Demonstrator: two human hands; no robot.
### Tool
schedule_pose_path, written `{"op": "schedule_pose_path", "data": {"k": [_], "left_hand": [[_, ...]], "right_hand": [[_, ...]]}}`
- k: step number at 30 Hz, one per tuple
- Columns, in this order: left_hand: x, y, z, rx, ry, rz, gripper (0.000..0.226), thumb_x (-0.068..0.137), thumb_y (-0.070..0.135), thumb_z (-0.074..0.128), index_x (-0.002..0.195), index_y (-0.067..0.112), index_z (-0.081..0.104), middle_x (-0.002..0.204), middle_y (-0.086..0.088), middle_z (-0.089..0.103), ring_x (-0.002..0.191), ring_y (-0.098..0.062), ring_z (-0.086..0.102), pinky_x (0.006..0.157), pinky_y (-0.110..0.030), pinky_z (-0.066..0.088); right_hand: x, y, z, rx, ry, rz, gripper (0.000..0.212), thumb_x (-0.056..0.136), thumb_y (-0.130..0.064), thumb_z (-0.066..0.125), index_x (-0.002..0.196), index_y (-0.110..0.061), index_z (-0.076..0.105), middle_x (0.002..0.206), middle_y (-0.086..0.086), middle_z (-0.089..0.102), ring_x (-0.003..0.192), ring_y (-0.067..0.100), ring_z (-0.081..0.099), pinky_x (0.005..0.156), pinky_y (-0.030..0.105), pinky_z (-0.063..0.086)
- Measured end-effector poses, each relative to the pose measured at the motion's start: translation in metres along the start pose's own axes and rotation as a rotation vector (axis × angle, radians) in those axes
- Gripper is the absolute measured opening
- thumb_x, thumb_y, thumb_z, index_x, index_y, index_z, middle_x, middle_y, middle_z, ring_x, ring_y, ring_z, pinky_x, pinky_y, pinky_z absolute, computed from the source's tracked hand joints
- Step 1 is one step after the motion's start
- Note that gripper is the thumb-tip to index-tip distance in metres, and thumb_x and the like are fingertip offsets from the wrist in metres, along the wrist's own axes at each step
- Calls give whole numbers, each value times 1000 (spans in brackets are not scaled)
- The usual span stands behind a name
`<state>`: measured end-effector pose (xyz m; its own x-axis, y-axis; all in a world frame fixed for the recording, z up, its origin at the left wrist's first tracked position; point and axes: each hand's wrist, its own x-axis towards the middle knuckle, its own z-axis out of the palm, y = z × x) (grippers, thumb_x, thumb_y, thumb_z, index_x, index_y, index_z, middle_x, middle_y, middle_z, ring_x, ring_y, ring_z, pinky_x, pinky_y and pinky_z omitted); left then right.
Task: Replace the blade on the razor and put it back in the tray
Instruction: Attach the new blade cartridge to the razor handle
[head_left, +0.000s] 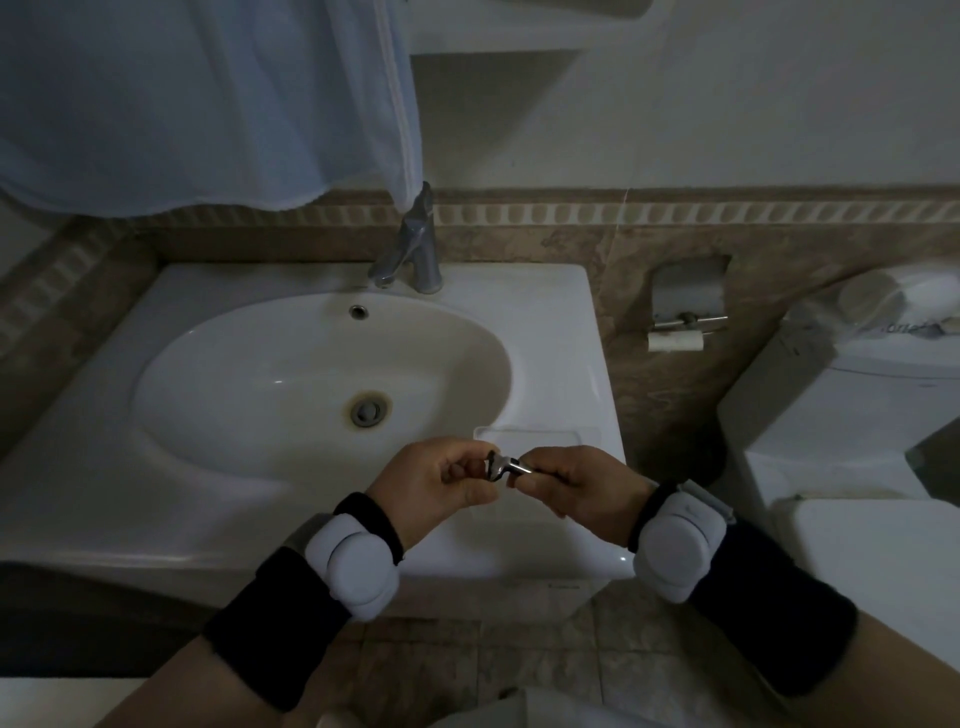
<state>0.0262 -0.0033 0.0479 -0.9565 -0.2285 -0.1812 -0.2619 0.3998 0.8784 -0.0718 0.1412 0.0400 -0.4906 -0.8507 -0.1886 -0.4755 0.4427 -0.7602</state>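
Observation:
A metal razor (503, 466) is held between both hands above the front right rim of the sink. My right hand (574, 480) is closed around its silver handle, most of which is hidden in the fist. My left hand (436, 486) pinches the dark head end of the razor with its fingertips. Whether a blade sits in the head is too small to tell. A clear rectangular tray (540, 435) lies on the sink's right ledge, just behind the hands, partly covered by them.
The white sink (218, 519) has an oval basin with a drain (370, 410) and a chrome faucet (415, 249) at the back. A light blue towel (208, 104) hangs above the left. A toilet roll holder (685, 317) and a white toilet (857, 426) are to the right.

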Motion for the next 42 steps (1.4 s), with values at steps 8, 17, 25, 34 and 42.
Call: {"op": "schedule_pose_path", "data": {"k": [8,17,25,34,42], "left_hand": [[-3,-1,0,-130,3,-34,31,73,-8,66,101,6,63,69,2,57,49,9,54,45,-2,40],[-3,2,1,-160,-5,-39,30,76,-8,62,101,9,62,70,3,57,49,11,54,46,-2,40],[-5,-4,3,-15,18,36,28,73,-1,68,97,14,64,73,10,54,62,15,54,57,0,42],[0,-1,-2,-304,12,30,33,70,-13,65,97,7,64,73,6,67,62,7,63,57,-6,49],[3,-4,-3,-397,-7,10,37,68,-13,66,81,21,64,64,14,73,66,1,67,63,-10,53]], "right_hand": [[-4,4,-1,32,10,23,29,94,-25,46,97,0,61,58,-6,47,49,-4,47,55,5,37],[-5,3,-2,49,2,16,28,94,-23,46,95,1,60,57,-6,47,47,-6,46,54,5,38],[-6,0,0,91,-23,32,25,94,-20,46,94,0,61,58,-6,44,47,-4,44,53,5,38],[-9,-1,-6,187,28,29,20,93,-18,47,89,-6,63,56,-7,46,47,-7,46,54,4,39],[-11,-2,-8,138,62,-11,24,93,-19,47,98,-2,63,60,-7,48,50,-9,47,55,2,38]]}}
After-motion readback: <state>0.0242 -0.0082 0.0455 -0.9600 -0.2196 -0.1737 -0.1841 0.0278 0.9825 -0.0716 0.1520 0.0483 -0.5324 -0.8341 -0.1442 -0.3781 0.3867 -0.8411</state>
